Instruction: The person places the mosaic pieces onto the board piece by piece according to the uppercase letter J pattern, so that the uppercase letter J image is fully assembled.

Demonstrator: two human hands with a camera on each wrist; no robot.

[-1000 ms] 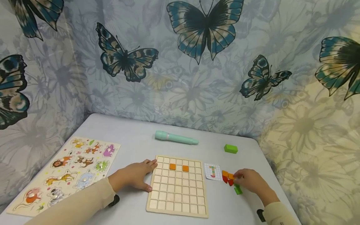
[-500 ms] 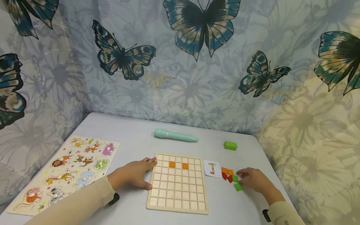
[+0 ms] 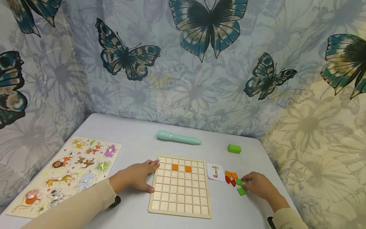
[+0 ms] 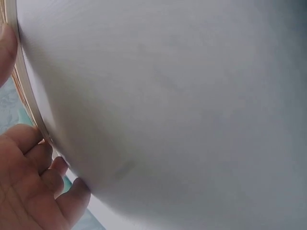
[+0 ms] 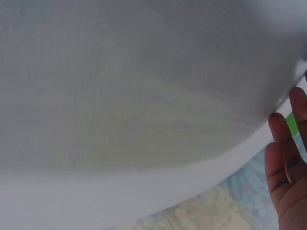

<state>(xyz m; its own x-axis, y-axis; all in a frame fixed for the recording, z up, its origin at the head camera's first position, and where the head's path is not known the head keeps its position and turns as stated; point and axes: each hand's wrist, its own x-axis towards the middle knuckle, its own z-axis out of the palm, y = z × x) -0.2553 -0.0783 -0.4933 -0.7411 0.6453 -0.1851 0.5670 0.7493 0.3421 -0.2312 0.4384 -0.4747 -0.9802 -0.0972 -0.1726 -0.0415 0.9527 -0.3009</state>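
My left hand (image 3: 139, 176) rests along the left edge of a wooden grid board (image 3: 180, 215), its thumb and fingers spread apart at the frame. Two orange square tiles, one on the left (image 3: 175, 167) and one on the right (image 3: 188, 169), sit near the board's top. My right hand (image 3: 257, 185) is on the table to the right, fingertips right at a green tile (image 3: 239, 182). Another green tile (image 3: 241, 191) lies just below. Beside them are orange tiles (image 3: 234, 175) and red rounded pieces (image 3: 233, 182). In the right wrist view, the right fingers (image 5: 283, 139) extend loosely; the thumb is hidden.
A small pattern card (image 3: 215, 172) lies between board and tiles. A green block (image 3: 234, 149) stands at the back right, and a mint-green pen-shaped device (image 3: 179, 137) lies behind the board. An animal puzzle board (image 3: 65, 171) occupies the left side.
My right hand has drawn back slightly to the right, uncovering the orange tiles and a green tile next to the red pieces. My left hand has stayed at the board's edge.
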